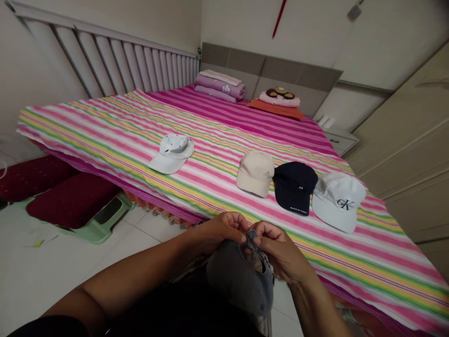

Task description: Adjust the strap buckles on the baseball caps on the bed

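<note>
A dark grey baseball cap (233, 276) is held low in front of my body, its back opening and adjuster strap (251, 238) turned up. My left hand (226, 229) pinches the strap from the left. From the other side my right hand (277, 245) grips the strap's end between thumb and fingers. Past my hands, on the striped bed, a beige cap (255, 171), a navy cap (295, 187) and a white cap with dark letters (338, 199) lie in a row. Farther left is another white cap (172, 152), on its own.
The striped bed cover (210, 196) spreads ahead of me. Folded purple bedding (220, 88) and a pink pillow (280, 99) lie near the headboard (280, 70). Green stools with red cushions (72, 199) stand at the left. A wooden wardrobe (403, 150) is at the right.
</note>
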Demonstrator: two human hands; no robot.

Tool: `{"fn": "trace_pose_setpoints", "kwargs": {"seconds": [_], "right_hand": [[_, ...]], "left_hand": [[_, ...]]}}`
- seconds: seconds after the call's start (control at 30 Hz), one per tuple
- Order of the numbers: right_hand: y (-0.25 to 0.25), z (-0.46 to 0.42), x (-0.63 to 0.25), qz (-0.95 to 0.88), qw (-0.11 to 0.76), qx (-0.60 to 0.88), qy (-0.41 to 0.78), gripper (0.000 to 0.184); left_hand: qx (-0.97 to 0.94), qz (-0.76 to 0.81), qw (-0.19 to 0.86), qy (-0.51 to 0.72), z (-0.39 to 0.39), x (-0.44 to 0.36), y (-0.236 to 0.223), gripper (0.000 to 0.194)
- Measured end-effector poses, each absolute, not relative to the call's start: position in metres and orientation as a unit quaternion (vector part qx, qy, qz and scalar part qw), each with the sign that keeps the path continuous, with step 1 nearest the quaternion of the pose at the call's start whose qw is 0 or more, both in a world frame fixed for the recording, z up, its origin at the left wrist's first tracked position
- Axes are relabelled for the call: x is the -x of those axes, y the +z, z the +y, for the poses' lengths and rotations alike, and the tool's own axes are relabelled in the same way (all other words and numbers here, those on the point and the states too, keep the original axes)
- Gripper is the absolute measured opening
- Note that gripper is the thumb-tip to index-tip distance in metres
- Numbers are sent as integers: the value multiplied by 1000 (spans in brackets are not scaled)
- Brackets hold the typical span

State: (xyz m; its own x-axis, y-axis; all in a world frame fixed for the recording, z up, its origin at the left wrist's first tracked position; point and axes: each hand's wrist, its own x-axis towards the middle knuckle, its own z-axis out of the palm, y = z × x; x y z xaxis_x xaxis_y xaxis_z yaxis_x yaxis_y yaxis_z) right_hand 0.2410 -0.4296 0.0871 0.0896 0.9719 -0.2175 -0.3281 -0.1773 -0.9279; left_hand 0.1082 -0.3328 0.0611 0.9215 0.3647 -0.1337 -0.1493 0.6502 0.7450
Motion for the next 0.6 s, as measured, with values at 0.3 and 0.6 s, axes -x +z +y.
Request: {"fn": "trace_pose_setpoints", "kwargs": {"seconds": [0.3, 0.6], "right_hand": [[87, -427, -240, -300, 545, 489, 612, 22], [86, -423, -239, -287, 534, 490, 626, 17]], "left_hand": [[-373, 161, 904, 133, -328, -107, 55, 30], [-392, 166, 897, 121, -329, -106, 55, 20]]}}
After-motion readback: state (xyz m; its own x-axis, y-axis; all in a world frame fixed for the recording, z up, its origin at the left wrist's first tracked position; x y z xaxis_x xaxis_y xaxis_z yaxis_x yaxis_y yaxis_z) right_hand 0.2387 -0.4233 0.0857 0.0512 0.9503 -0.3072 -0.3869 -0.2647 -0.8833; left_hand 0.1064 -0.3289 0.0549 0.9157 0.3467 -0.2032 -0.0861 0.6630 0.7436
